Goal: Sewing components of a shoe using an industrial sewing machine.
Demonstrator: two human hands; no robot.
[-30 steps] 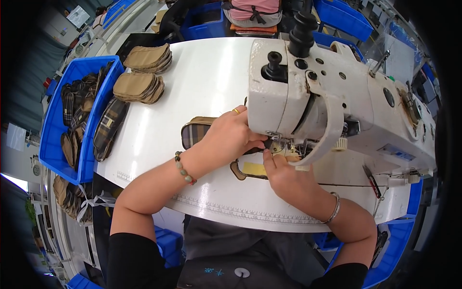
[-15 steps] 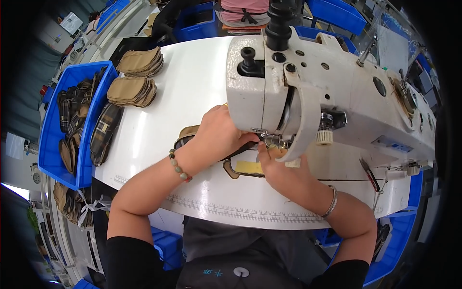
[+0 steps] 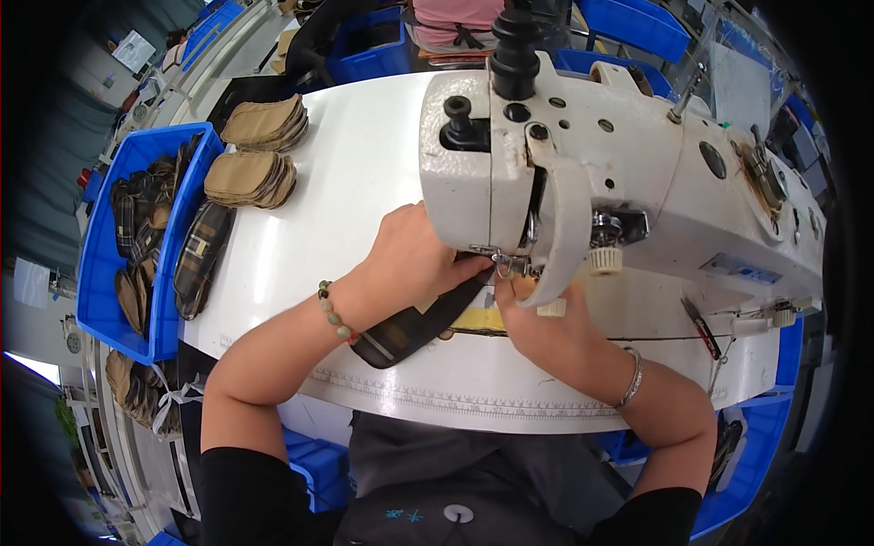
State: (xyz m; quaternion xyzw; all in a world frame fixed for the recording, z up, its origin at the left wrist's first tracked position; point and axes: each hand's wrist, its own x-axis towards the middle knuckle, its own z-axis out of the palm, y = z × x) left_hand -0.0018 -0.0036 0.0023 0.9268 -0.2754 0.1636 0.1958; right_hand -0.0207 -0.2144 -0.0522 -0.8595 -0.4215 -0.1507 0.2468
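My left hand [image 3: 410, 255] has its fingers closed on a dark plaid fabric piece [image 3: 393, 337] under the needle area of the white sewing machine [image 3: 464, 182]; the piece hangs toward the front beneath my wrist. My right hand [image 3: 546, 332] is just right of the presser foot [image 3: 510, 266], fingers curled in at the work, partly hidden by the machine's guard. A yellow strip [image 3: 475, 318] lies on the bed beside my right fingers.
Two stacks of tan fabric pieces [image 3: 259, 123] sit at back left, near a plaid pouch [image 3: 200, 264] and a blue bin [image 3: 100, 282] of similar pieces. A red-handled tool [image 3: 704, 332] lies at right. A person in pink [image 3: 455, 23] is beyond the table.
The plaid piece has swung from behind my left hand down toward the table's front, below my wrist. My hands stay at the needle. The machine sits further left in the picture as the view shifted.
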